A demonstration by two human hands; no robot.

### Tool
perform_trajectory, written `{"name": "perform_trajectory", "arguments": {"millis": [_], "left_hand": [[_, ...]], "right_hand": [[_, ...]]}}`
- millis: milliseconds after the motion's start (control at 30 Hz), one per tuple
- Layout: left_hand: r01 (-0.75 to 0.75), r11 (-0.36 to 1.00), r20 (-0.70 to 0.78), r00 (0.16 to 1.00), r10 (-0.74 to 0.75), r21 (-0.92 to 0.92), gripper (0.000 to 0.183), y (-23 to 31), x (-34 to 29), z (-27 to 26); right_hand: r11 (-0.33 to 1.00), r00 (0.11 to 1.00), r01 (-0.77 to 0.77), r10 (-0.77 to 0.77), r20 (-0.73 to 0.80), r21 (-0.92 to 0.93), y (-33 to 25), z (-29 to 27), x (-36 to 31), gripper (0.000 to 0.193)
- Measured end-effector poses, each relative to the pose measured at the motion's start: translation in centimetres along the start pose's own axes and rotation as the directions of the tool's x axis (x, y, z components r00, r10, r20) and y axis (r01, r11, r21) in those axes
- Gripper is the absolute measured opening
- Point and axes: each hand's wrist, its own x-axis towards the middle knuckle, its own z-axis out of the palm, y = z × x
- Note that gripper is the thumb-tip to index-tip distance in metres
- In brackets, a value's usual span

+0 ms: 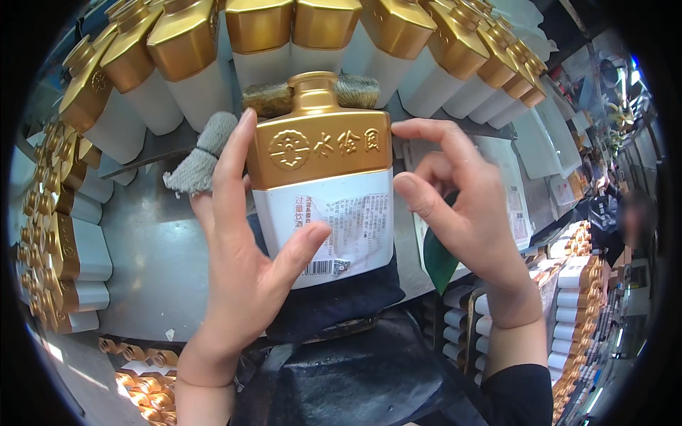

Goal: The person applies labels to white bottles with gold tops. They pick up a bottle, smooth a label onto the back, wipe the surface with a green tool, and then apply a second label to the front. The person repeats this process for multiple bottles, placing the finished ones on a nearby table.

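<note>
A flat-sided bottle [323, 220], gold at the neck and shoulders and white below, leans back in front of me on a dark cloth pad [337, 305]. Its label [348, 220] is clear film with fine print; a bubble or crease shows near its middle. My left hand [249, 248] grips the left side, fingers along the edge and thumb pressed on the label. My right hand [462, 206] is open beside the right edge, index fingertip by the gold shoulder, thumb apart from it. A green flat piece [439, 261] hangs below the right palm; whether it is held is unclear.
A grey knit cloth [206, 155] wrapped on a thin rod lies left of the bottle. Padded supports [355, 91] sit behind its neck. Gold-and-white bottles [181, 64] line the metal table's [153, 241] far and left sides. A crate of bottles [568, 312] stands right; another person [611, 220] is beyond.
</note>
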Motion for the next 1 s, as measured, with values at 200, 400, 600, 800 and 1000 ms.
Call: {"name": "perform_trajectory", "arguments": {"millis": [200, 400, 600, 800, 1000], "left_hand": [[-0.003, 0.997, -0.142, 0.99, -0.008, -0.079, 0.061, -0.2, 0.4, 1.5], [0.014, 0.917, -0.054, 0.998, -0.039, -0.398, 0.087, -0.9, -0.8, 0.8], [0.087, 0.971, 0.069, 0.995, -0.073, -0.222, 0.107, -0.8, -1.5, 0.6], [0.019, 0.999, -0.07, 0.997, -0.016, 0.045, 0.078, 0.3, 0.5, 1.1], [0.015, 0.997, -0.164, 0.986, -0.028, -0.077, 0.066, -0.7, 0.5, 1.8]], "right_hand": [[0.991, 0.992, -0.128, 0.127, 0.011, 0.049, 1.4, 2.0, -0.2, 0.062], [0.99, 0.98, -0.138, 0.132, 0.149, 0.036, 1.2, 1.9, -1.4, 0.08], [0.981, 0.967, -0.155, 0.126, 0.222, 0.115, 2.1, 1.2, -1.5, 0.085], [0.99, 0.991, -0.116, 0.11, 0.079, 0.075, 1.8, 2.2, 0.4, 0.073], [0.964, 0.972, -0.235, 0.232, 0.039, 0.123, 1.5, 2.6, 0.9, 0.071]]}}
